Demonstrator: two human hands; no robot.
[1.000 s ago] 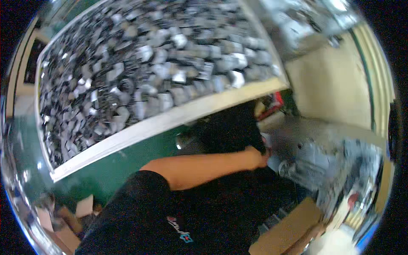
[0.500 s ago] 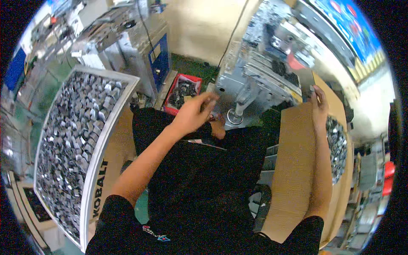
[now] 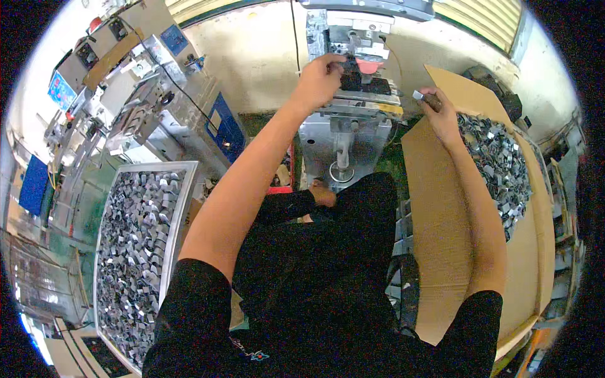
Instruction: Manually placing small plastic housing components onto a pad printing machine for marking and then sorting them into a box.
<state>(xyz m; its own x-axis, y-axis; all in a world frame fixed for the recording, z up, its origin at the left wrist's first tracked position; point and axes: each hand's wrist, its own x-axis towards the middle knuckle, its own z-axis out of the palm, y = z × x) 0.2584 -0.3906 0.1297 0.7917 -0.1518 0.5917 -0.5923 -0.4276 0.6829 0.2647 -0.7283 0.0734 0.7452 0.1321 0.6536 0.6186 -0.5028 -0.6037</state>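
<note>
My left hand [image 3: 320, 83] reaches up to the front of a press machine [image 3: 343, 135], just left of its dark work area [image 3: 362, 82]. Its fingers are curled together; whatever they hold, if anything, is hidden. A red piece [image 3: 370, 66] shows in the machine beside that hand. Right of the machine, my right hand [image 3: 443, 118] pinches a small shiny metal piece [image 3: 418, 95] between thumb and fingers. Below and right of this hand, many similar metal pieces [image 3: 498, 164] lie heaped in a cardboard box [image 3: 435, 227].
At my left stands a pale-rimmed bin [image 3: 169, 242] full of small bent metal pieces [image 3: 135, 252]. A red crate [image 3: 280, 189] sits on the floor behind my left forearm. Another grey machine [image 3: 189, 120] stands at the back left. A dark cable [image 3: 296, 38] hangs by the wall.
My left hand has risen from above my lap to the press, its fingers curling closer. My right hand is now beside the machine with a metal piece showing. The view has shifted.
</note>
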